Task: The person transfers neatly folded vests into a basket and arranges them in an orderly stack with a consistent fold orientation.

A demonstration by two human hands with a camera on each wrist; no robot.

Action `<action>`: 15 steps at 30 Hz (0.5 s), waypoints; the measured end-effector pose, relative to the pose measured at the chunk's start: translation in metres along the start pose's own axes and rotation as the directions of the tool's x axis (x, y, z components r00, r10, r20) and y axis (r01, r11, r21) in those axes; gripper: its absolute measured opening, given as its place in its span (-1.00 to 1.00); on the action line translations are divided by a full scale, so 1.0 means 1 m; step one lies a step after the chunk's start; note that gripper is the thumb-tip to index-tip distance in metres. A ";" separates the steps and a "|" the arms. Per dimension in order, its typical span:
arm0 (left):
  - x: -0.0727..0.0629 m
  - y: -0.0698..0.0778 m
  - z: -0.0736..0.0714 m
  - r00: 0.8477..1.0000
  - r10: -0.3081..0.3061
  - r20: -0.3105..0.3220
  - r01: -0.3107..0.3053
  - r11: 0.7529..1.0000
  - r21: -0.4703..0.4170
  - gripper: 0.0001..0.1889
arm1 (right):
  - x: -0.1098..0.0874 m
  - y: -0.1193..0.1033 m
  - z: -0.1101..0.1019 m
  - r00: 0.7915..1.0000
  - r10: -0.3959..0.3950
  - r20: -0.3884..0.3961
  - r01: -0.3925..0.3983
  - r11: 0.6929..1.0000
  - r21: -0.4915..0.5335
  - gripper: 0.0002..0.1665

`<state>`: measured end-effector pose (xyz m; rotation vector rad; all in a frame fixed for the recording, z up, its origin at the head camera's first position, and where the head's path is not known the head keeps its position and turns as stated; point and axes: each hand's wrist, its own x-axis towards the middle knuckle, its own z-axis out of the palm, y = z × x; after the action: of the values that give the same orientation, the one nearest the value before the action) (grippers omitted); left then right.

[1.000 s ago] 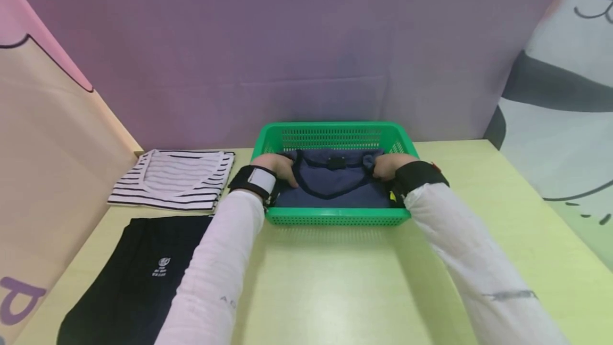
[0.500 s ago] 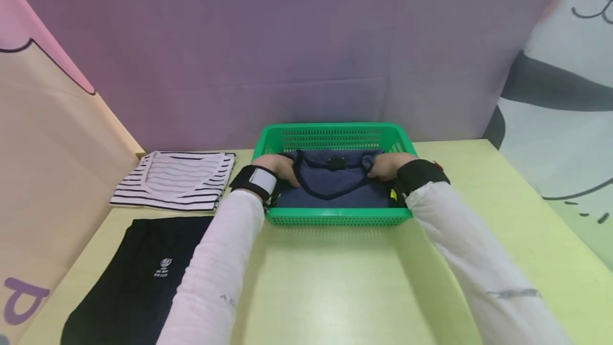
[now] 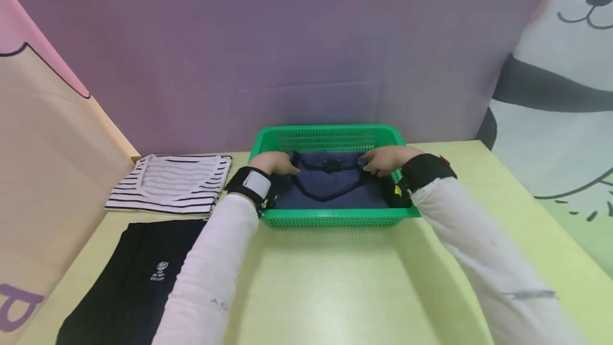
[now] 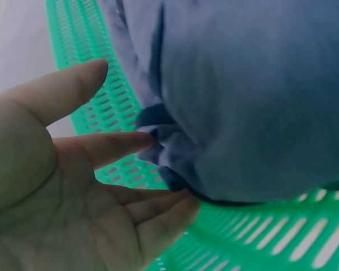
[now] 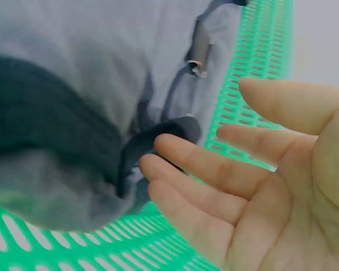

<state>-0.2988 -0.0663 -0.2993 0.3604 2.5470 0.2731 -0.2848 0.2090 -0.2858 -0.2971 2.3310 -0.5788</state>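
Note:
A folded navy garment (image 3: 325, 181) with dark trim lies in the green plastic basket (image 3: 330, 217). Its neckline-like curve of trim faces the front, and a small black tag or clip-like piece sits near its back edge. My left hand (image 3: 275, 163) is at the garment's left side; in the left wrist view its thumb stands apart and its loosely extended fingertips (image 4: 141, 138) touch the bunched cloth. On the opposite side, my right hand (image 3: 387, 158) has relaxed fingers (image 5: 209, 166) right at the trim, thumb spread away. Neither hand grips the cloth.
A folded black-and-white striped top (image 3: 172, 185) lies on the pale table (image 3: 325, 281) left of the basket. In front of it is a folded black garment (image 3: 139, 270) with a white print, partly covered by my left sleeve. A purple cloth backdrop (image 3: 239, 57) rises behind the basket.
Both hands have loosened from the navy garment and lifted slightly, the right one shifting back toward the basket's right rim. The garment stays in the basket.

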 end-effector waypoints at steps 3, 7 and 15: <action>-0.005 0.004 -0.007 0.999 0.027 -0.020 -0.027 1.000 0.003 -0.31 | -0.005 -0.003 -0.006 1.000 -0.027 0.009 0.027 1.000 -0.012 -0.35; -0.013 0.012 -0.017 0.996 0.060 -0.070 -0.059 0.998 0.019 -0.33 | -0.010 -0.005 -0.010 0.999 -0.044 0.030 0.046 0.998 -0.053 -0.35; -0.033 0.025 -0.027 0.985 0.097 -0.141 -0.099 0.995 -0.006 -0.34 | -0.017 -0.011 -0.013 0.998 -0.044 0.042 0.046 0.997 -0.060 -0.36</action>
<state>-0.2816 -0.0557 -0.2542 0.4776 2.6687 0.3630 -0.2805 0.2097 -0.2622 -0.3874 2.3112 -0.5197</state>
